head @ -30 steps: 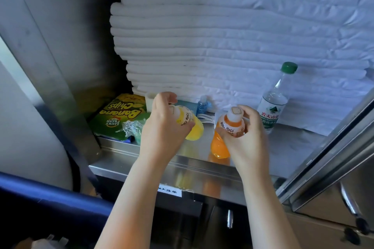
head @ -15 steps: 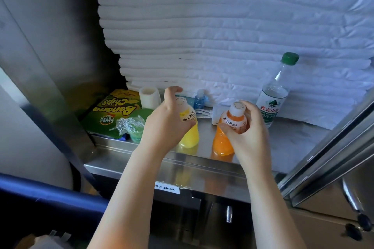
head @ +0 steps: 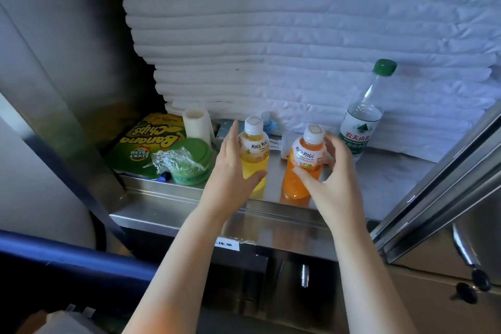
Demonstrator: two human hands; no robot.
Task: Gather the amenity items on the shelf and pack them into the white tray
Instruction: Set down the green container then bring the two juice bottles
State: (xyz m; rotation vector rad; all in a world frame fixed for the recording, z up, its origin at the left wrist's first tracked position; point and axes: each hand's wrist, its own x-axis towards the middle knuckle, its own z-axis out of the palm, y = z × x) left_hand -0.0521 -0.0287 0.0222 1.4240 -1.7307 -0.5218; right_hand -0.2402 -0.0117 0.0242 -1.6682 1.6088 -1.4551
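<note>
Two Mogu Mogu drink bottles stand upright on the steel shelf (head: 189,203): a yellow bottle (head: 254,154) and an orange bottle (head: 303,160). My left hand (head: 230,168) is spread around the yellow one, fingers straight behind it and thumb at its lower front. My right hand (head: 333,179) is loosely spread around the orange one, with a gap at the palm. Also on the shelf are a green-capped water bottle (head: 360,122), a banana chips bag (head: 141,146), a green-lidded tub (head: 192,163), a white cup (head: 196,125) and a small blue bottle (head: 267,122). No white tray shows.
A tall stack of folded white linen (head: 298,49) fills the back of the shelf. A steel cabinet door (head: 447,184) stands open at the right. A blue padded rail (head: 67,255) crosses the lower left, with a steel side wall above it.
Both bottles were gripped, the yellow one tilted off the shelf. They now stand upright on the shelf and both hands have loosened, fingers spreading away.
</note>
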